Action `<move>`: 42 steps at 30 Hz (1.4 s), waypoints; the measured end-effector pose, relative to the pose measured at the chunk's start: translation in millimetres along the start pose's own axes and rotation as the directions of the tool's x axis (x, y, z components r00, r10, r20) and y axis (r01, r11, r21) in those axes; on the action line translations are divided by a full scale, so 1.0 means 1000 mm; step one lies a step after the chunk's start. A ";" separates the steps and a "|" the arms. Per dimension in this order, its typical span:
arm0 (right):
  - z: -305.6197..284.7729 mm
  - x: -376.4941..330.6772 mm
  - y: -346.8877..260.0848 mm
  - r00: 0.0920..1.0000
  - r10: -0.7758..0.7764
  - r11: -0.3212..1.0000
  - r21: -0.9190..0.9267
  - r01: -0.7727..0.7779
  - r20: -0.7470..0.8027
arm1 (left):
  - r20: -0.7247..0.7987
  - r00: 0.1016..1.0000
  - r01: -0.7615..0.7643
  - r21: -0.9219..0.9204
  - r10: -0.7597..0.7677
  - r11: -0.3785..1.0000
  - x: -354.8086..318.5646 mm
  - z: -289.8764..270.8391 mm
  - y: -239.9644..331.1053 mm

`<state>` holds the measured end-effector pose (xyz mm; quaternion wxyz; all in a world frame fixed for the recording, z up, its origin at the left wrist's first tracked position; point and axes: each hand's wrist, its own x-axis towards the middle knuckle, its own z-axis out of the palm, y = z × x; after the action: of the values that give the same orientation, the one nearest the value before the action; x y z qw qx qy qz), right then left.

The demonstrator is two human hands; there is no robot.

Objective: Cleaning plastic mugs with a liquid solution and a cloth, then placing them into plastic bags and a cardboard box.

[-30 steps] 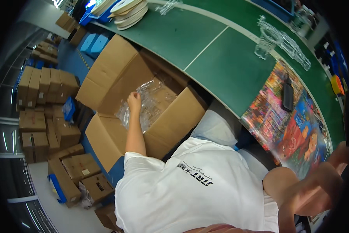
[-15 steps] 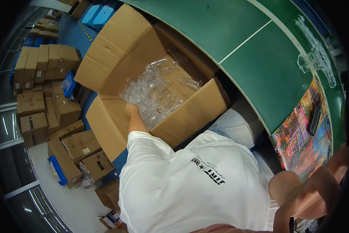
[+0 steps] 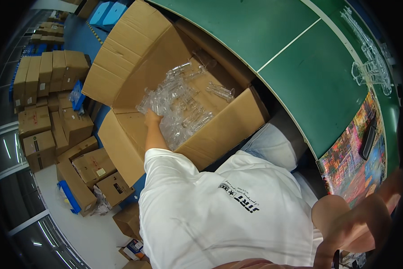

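Note:
My left hand (image 3: pixel 153 118) reaches into a large open cardboard box (image 3: pixel 219 131). Its fingers are closed on a clear plastic bag (image 3: pixel 146 104) at the left side of a heap of bags. Partly hidden by the crinkled plastic, the fingertips do not show well. Among the bags lie clear tube-like pieces (image 3: pixel 197 120), and a few more (image 3: pixel 220 91) rest apart near the box's right wall. At the lower right, my right hand (image 3: pixel 367 219) is close to the camera and smeared, away from the box; its fingers cannot be made out.
A green table (image 3: pixel 318 58) borders the box on the right. On it are a clear branching object (image 3: pixel 374 67), a colourful printed sheet (image 3: pixel 345 157) and a black object (image 3: pixel 368 140). Stacked cartons (image 3: pixel 53 71) stand at left, with blue stools (image 3: pixel 108 15) beyond the box.
My left hand has moved slightly farther into the box, up against the plastic bags. The view has shifted a little. My right hand stays at the lower right.

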<state>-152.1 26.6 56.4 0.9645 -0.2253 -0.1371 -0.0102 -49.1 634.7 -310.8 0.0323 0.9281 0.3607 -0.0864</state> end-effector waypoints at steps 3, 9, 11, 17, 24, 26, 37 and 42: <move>0.014 0.016 0.019 1.000 -0.023 1.000 -0.003 0.023 0.004 | -0.073 0.996 -0.055 0.016 0.056 0.998 0.001 0.001 0.024; 0.035 0.042 0.038 0.998 -0.064 0.998 -0.007 0.064 0.025 | 0.189 0.756 -0.484 -0.483 0.626 0.730 -0.009 0.048 0.074; 0.034 0.042 0.035 0.997 -0.074 0.997 -0.007 0.074 0.034 | 0.226 0.780 -0.447 -0.452 0.584 0.772 -0.008 0.063 0.091; -0.001 0.013 0.015 0.969 -0.171 0.985 -0.065 0.161 -0.176 | 0.135 0.928 -0.214 -0.569 0.347 0.794 -0.001 0.074 0.130; -0.036 -0.030 -0.014 0.845 -0.346 0.938 -0.184 0.295 -0.408 | -0.139 0.856 -0.417 -0.756 0.498 0.505 -0.043 -0.099 0.160; -0.045 -0.039 -0.016 0.849 -0.359 0.933 -0.182 0.312 -0.387 | -0.253 0.822 -0.513 -0.718 0.511 0.470 -0.066 -0.189 0.154; -0.055 -0.051 -0.016 0.875 -0.394 0.915 -0.209 0.345 -0.281 | 0.240 0.243 -0.952 0.246 0.940 0.183 -0.055 -0.347 0.453; -0.058 -0.075 -0.023 0.753 -0.527 0.848 -0.299 0.437 -0.394 | 0.233 0.197 -0.924 0.369 0.952 0.101 -0.082 -0.337 0.540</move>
<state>-211.3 -22.3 -3.6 0.9070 -0.2632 0.0443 -0.3256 302.0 223.2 34.4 -0.1384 0.9262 -0.3380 -0.0937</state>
